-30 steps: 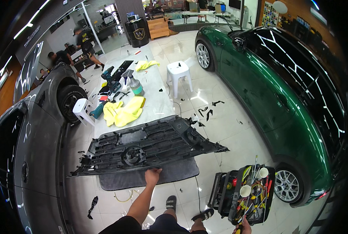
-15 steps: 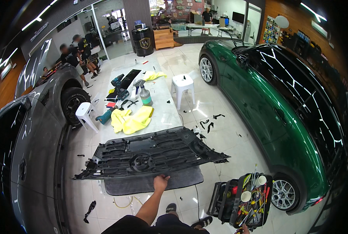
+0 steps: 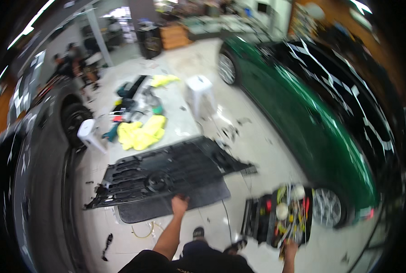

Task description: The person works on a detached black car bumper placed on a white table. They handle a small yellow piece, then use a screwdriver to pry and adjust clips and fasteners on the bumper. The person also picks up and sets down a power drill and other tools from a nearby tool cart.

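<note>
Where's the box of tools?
In the head view, the toolbox sits at the lower right, beside the rear wheel of the green car, with the right hand at its near edge.

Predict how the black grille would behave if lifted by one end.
The black grille is probably fairly stiff: both ends jut past the grey mat without visible sagging. Its slatted build suggests lightness for its size. Its narrow, pointed ends might snag or crack.

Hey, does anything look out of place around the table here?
Yes: black pieces lie scattered on the floor to the right of the table, and a longer dark piece lies by itself at lower left, as if dropped or set aside. The black grille overhangs the grey mat at both ends. Blur could hide damage.
</note>
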`<action>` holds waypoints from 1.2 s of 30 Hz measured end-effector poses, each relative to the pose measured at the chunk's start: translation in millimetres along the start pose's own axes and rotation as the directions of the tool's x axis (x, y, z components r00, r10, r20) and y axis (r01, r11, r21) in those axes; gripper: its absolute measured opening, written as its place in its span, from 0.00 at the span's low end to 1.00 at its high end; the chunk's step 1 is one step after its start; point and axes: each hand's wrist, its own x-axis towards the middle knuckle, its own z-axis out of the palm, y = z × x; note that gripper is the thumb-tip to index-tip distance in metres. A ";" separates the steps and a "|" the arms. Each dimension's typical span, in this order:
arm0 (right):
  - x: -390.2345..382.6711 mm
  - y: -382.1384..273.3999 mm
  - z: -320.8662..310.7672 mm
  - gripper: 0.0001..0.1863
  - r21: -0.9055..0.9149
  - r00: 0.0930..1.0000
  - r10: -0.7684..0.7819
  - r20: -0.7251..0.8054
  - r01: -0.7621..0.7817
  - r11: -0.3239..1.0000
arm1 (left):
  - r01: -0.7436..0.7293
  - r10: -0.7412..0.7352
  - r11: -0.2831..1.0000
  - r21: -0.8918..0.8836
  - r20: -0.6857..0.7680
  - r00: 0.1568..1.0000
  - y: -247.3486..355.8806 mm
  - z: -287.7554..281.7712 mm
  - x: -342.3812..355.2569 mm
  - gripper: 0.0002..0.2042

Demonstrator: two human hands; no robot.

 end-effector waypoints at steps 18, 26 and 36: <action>42.4 23.9 -46.8 0.24 -0.302 0.966 0.038 -0.255 -0.117 0.946 | -0.274 0.223 0.949 0.157 0.284 0.933 -24.1 -54.1 -117.9 0.12; 133.8 35.6 -85.8 0.19 -0.462 0.981 0.189 -0.037 -0.185 0.867 | -0.025 0.077 0.994 -0.102 0.550 0.832 85.2 35.6 -254.4 0.11; 142.1 116.5 -149.4 0.10 -0.061 0.984 0.139 0.111 -0.133 0.989 | -0.508 0.278 0.852 0.126 0.713 0.643 270.9 289.5 -448.5 0.11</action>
